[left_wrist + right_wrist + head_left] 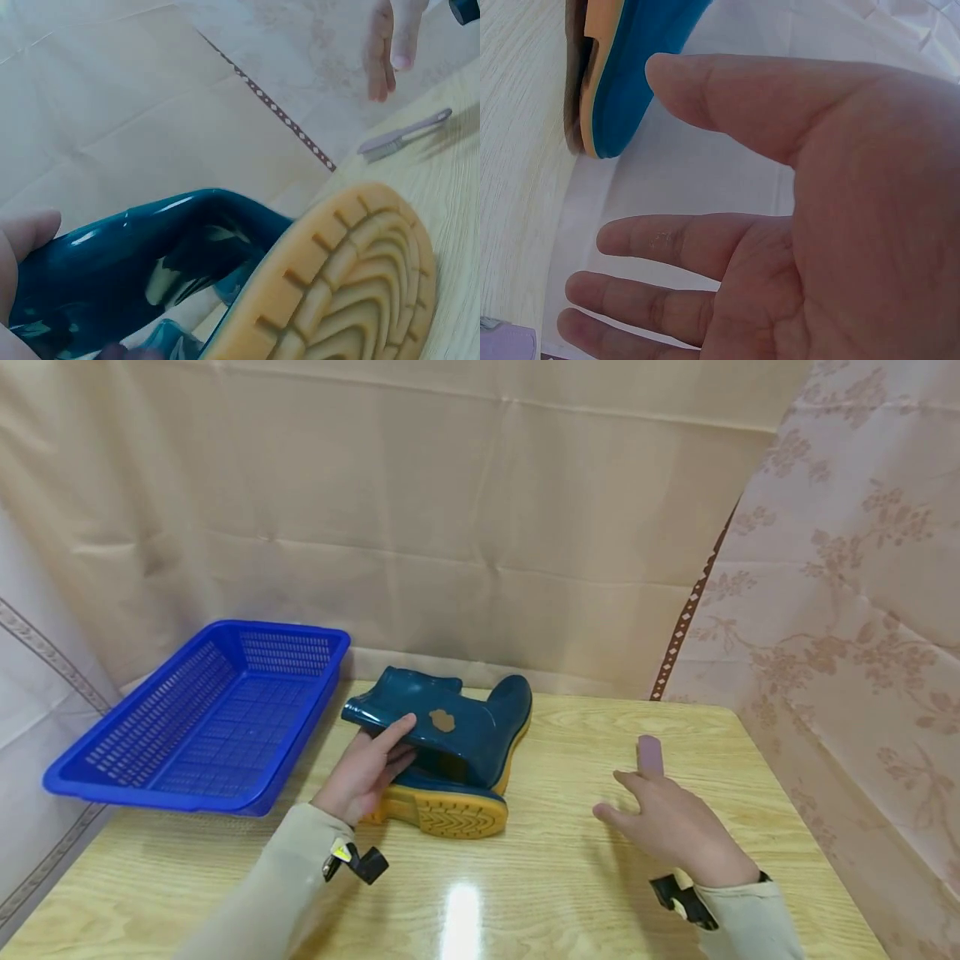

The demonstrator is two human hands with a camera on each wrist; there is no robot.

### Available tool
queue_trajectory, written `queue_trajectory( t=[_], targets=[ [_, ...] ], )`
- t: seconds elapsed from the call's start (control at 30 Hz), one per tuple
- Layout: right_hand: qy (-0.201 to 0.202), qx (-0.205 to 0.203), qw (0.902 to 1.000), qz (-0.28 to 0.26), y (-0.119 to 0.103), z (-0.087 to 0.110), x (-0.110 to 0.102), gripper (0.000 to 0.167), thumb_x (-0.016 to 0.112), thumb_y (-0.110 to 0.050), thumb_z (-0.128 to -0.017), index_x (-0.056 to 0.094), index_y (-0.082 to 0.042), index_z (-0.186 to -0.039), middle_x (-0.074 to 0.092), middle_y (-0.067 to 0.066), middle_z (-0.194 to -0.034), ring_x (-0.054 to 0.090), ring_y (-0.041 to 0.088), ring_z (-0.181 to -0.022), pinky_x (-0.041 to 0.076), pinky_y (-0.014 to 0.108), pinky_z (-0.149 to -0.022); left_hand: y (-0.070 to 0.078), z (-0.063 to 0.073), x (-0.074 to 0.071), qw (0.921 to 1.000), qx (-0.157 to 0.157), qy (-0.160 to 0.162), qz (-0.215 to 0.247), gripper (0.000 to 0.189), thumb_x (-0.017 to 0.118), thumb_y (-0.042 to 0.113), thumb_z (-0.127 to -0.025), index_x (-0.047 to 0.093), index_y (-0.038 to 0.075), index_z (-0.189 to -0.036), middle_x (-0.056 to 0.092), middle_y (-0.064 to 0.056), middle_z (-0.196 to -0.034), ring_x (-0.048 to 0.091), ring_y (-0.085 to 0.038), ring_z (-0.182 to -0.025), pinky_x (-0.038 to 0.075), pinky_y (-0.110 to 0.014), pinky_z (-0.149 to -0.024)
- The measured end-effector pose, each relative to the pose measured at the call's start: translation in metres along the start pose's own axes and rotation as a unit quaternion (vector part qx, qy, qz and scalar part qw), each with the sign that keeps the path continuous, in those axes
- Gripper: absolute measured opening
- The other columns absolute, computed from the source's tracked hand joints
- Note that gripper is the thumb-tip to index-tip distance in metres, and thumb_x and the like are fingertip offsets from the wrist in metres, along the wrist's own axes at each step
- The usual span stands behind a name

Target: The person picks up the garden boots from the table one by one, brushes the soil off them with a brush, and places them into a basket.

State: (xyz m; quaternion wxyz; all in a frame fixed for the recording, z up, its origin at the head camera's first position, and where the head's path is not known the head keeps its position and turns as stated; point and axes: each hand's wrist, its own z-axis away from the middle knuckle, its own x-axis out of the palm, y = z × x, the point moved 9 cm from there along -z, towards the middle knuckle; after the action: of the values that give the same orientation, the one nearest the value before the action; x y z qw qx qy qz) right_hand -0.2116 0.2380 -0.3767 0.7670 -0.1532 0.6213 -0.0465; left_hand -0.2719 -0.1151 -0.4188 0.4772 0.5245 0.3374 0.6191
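My left hand (366, 774) grips the shaft of a teal rubber boot (480, 731), its thumb on top beside a brown patch and its fingers underneath. Below that boot, a second rubber boot (450, 810) lies on its side, its yellow treaded sole facing me. From the left wrist view, the sole (352, 285) fills the lower right. With fingers extended, my right hand (678, 827) hovers over the right part of the table, near a purple brush (650, 756). Pale bristles show under the brush (390, 142) in the left wrist view. The right palm (757, 300) holds nothing.
A blue perforated plastic basket (300, 752) stands on the left of the wood-grain table (555, 893). Behind the table hangs a beige curtain (450, 527), with a floral cloth (862, 610) along the right side.
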Motion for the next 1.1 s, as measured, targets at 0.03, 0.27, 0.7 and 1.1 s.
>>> queue_trajectory(
  t=[0.03,0.27,0.7,1.1],
  targets=[
    [-0.001,0.000,1.0000,-0.001,0.000,0.000,0.000,0.090,0.054,-0.072,-0.095,0.051,0.000,-0.149,0.050,0.030,-0.150,0.053,0.052,-0.129,0.049,0.065,-0.093,-0.001,0.000,0.002,1.0000,0.005,-0.002,0.001,0.069,0.063,0.032,-0.105,0.028,0.007,-0.159,0.046,-0.016,-0.152,0.047,-0.030,-0.141,0.039,-0.045,-0.117],
    [-0.003,-0.003,1.0000,-0.002,0.001,0.001,-0.002,0.091,0.053,-0.073,-0.096,0.051,0.000,-0.149,0.053,0.027,-0.148,0.055,0.050,-0.128,0.049,0.066,-0.092,0.010,-0.006,0.008,0.9991,0.034,-0.011,-0.022,0.052,0.060,0.024,-0.107,0.039,0.008,-0.152,0.060,-0.007,-0.129,0.067,-0.015,-0.108,0.052,-0.041,-0.104],
    [0.002,-0.002,1.0000,-0.007,0.006,0.000,-0.003,0.091,0.054,-0.072,-0.096,0.051,0.001,-0.149,0.050,0.030,-0.150,0.050,0.052,-0.133,0.047,0.067,-0.096,0.069,-0.029,0.048,0.9694,0.162,-0.059,-0.175,0.052,0.058,0.019,-0.108,0.041,0.011,-0.156,0.060,-0.015,-0.144,0.062,-0.023,-0.126,0.046,-0.048,-0.111],
    [-0.011,0.008,0.9998,-0.016,0.010,-0.001,0.000,0.090,0.055,-0.071,-0.095,0.050,0.001,-0.149,0.052,0.029,-0.148,0.054,0.051,-0.130,0.048,0.066,-0.096,0.086,-0.014,0.090,0.8951,0.268,-0.147,-0.324,0.034,0.060,0.015,-0.106,0.061,0.016,-0.140,0.070,-0.008,-0.127,0.068,-0.024,-0.114,0.054,-0.047,-0.101]
  ],
)
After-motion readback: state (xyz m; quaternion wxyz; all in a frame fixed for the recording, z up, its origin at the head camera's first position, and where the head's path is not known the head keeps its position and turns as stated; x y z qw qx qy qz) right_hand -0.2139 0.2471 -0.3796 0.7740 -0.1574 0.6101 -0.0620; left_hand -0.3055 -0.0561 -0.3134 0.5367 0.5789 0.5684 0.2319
